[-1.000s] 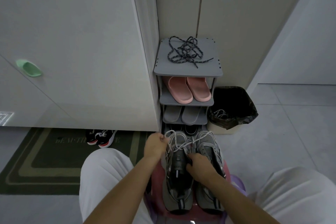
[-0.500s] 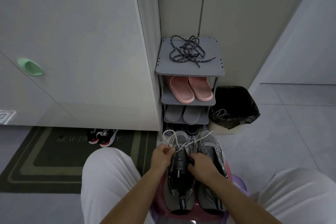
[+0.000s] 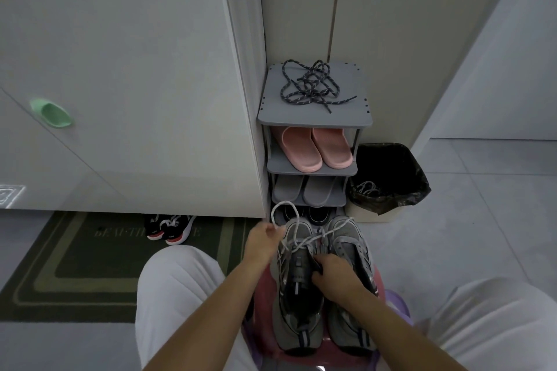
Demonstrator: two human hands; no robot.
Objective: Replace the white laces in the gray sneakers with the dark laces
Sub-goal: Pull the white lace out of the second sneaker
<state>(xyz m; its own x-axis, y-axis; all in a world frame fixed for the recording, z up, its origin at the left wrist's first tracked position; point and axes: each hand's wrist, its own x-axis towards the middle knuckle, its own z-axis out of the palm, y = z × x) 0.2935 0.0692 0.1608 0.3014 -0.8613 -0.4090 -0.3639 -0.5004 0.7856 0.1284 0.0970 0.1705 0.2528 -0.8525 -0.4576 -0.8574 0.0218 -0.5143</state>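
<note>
We have the gray sneakers (image 3: 298,289) on the near stool (image 3: 264,292).
Our left hand (image 3: 261,240) pinches the white lace (image 3: 284,210), our right hand (image 3: 334,278) grips the left sneaker; dark laces (image 3: 310,86) lie on the far shelf (image 3: 358,117).

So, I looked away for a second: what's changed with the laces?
The left hand, pinching the white lace, dipped toward the sneaker and drew back leftward; a loose loop now arcs above it. The right hand kept gripping the sneaker, and the dark laces stayed on the rack.
</note>
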